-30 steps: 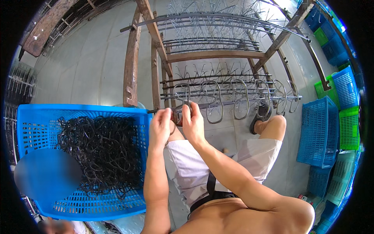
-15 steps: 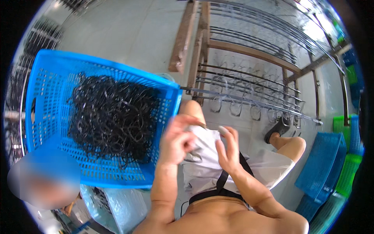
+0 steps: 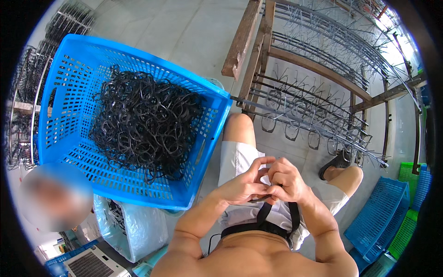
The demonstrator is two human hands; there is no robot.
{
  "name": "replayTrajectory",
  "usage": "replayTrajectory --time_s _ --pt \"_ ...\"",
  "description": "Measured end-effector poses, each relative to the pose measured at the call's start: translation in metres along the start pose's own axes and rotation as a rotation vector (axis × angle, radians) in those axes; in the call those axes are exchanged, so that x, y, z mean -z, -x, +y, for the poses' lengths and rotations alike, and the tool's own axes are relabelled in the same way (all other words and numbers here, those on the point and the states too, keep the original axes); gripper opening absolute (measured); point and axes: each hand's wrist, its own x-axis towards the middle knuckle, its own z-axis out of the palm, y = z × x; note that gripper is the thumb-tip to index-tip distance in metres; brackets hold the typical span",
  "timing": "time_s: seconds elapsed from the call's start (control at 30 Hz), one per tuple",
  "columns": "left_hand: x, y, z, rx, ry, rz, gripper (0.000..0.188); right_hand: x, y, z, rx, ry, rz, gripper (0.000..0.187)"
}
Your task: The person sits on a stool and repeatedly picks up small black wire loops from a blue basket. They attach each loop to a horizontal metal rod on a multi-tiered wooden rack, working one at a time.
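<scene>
Pinching a thin dark strip (image 3: 260, 199) (mostly hidden) above white shorts (image 3: 234, 161), with left hand (image 3: 247, 185) and right hand (image 3: 287, 180) together; probably light, springy, slightly slick; best gripped at 2 points along it.

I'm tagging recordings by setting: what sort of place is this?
Probably a factory workshop: a blue plastic basket heaped with black loops, a wooden-framed hanging rack, and stacked plastic crates.

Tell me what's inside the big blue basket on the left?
Inside the blue basket is a tangled heap of thin, black, curved pieces. Whatever lies deeper in the heap, and the basket's bottom beneath it, is covered.
</scene>
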Motion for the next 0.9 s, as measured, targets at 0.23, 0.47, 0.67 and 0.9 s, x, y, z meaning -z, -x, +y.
replayTrajectory --time_s 0.23,0.47,0.67,0.9 --pt "0.148 -0.002 0.095 -0.209 -1.809 1.174 0.049 0.059 0.057 -0.005 -0.511 -0.609 0.923 0.046" --pt "0.234 -0.013 0.088 0.709 -1.852 1.080 0.089 0.139 0.161 -0.047 -0.239 -0.938 1.390 0.043" --pt "0.209 -0.019 0.094 0.869 -1.679 1.191 0.095 0.189 0.228 -0.033 0.045 -0.557 2.043 0.027" --pt "0.235 -0.008 0.066 0.638 -1.583 1.168 0.069 0.219 0.276 0.076 0.005 -0.580 2.123 0.026"
